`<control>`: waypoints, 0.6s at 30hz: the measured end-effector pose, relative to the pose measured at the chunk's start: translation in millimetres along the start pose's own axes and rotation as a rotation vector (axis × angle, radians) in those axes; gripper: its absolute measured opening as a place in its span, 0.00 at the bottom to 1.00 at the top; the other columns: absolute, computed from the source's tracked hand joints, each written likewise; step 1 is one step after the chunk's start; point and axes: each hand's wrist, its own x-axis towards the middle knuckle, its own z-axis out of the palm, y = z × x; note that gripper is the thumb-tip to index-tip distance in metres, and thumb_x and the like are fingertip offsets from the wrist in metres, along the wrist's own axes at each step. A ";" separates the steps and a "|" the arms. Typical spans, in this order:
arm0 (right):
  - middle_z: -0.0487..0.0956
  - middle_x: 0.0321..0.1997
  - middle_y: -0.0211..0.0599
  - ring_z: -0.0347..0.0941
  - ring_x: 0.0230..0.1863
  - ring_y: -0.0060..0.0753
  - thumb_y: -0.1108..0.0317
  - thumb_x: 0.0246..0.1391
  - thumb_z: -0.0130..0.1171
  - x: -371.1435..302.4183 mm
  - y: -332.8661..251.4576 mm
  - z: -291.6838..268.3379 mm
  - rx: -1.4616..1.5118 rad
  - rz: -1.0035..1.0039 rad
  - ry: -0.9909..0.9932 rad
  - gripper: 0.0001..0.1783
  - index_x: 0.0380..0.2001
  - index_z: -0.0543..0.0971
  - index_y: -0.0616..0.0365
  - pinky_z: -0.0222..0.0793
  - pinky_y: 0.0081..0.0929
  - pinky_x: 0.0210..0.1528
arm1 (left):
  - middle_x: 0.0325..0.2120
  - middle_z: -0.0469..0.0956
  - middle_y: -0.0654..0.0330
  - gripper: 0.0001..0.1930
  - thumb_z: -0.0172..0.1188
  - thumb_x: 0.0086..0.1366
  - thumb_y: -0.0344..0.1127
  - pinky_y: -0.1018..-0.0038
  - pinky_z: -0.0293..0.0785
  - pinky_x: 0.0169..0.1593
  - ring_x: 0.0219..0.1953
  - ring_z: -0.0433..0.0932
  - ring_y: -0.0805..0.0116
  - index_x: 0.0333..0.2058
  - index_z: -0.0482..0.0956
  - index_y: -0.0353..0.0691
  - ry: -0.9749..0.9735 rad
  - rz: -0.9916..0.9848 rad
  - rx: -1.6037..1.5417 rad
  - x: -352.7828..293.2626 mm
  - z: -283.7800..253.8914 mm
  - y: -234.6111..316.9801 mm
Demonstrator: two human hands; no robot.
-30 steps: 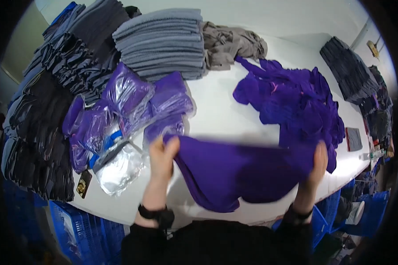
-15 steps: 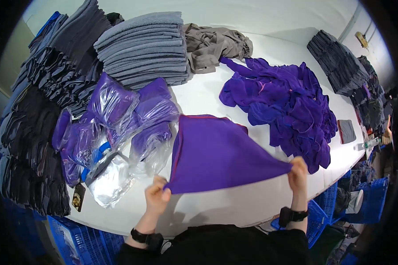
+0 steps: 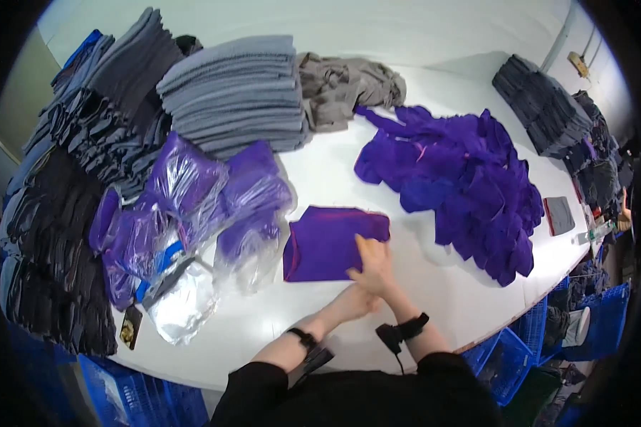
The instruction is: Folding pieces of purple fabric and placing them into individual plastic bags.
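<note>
A purple cloth [image 3: 320, 245] with red edging lies folded into a small rectangle on the white table. My right hand [image 3: 374, 265] rests over its right side with thumb and forefinger apart, fingertips on or just above the fabric. My left hand [image 3: 350, 303] crosses below it, close against my right wrist; its fingers are turned away and partly hidden. To the left of the cloth lie several purple bundles in clear plastic bags [image 3: 246, 203]. A large loose heap of purple cloths [image 3: 463, 185] sits to the right.
Tall stacks of grey folded cloths [image 3: 231, 96] and dark ones [image 3: 50, 249] line the back and left. A crumpled grey-brown cloth [image 3: 349, 89] lies behind. A silver plastic package [image 3: 181, 302] and a phone-like dark object [image 3: 129, 327] are at the left edge. Blue crates [image 3: 513, 363] stand below the table.
The purple cloth, stretched between both hands before, now lies folded smaller on the table. My left hand has moved right and my right hand left, so they now cross.
</note>
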 end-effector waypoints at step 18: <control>0.69 0.52 0.38 0.59 0.58 0.47 0.39 0.39 0.58 83.4 -43.2 24.1 0.004 -0.353 -0.346 0.39 0.55 0.64 0.39 0.33 0.71 0.57 | 0.29 0.66 0.52 0.19 0.47 0.47 0.17 0.68 0.66 0.34 0.30 0.69 0.57 0.39 0.75 0.35 0.902 -0.893 0.719 -115.5 -189.4 -19.0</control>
